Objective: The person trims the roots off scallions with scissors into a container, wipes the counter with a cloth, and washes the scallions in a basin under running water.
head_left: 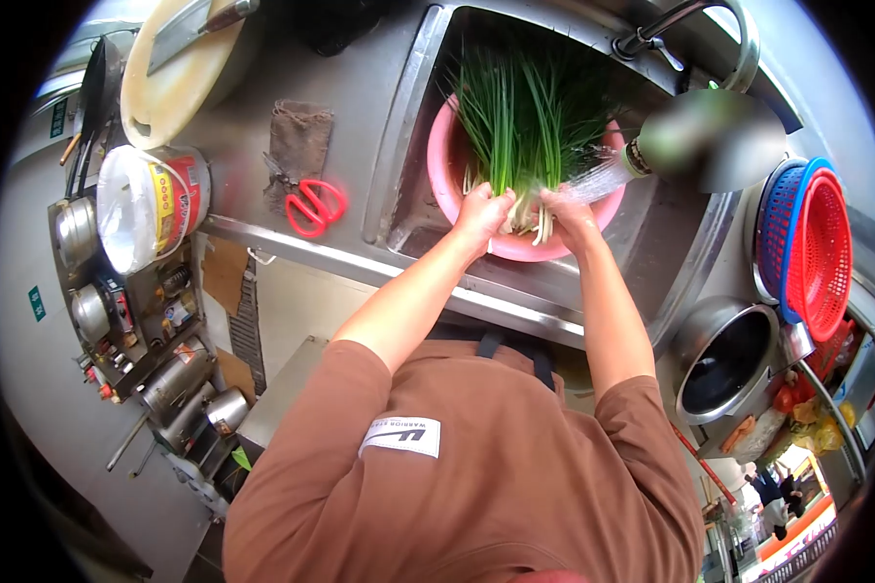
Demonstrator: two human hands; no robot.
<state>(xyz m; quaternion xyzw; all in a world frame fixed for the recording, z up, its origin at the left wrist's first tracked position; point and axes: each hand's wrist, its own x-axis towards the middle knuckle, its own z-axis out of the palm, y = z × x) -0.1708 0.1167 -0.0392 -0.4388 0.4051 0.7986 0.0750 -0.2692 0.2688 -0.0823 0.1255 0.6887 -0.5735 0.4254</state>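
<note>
A bunch of thin green onions (515,107) lies over a pink basin (441,165) in the sink, leaves pointing away from me and white ends towards me. My left hand (483,216) is closed around the left part of the bunch near the white ends. With fingers closed, my right hand (568,208) holds the right part of the bunch, beside the loose white ends (533,222). Water (598,182) sprays from a nozzle (638,155) on the right onto the stalks by my right hand. The basin's inside is mostly hidden under the leaves.
Red-handled scissors (315,207) and a brown cloth (299,136) lie on the counter left of the sink. Further left are a white bucket (131,209) and a cutting board (170,97) with a cleaver (180,37). Right are colander baskets (822,255) and a metal pot (727,360).
</note>
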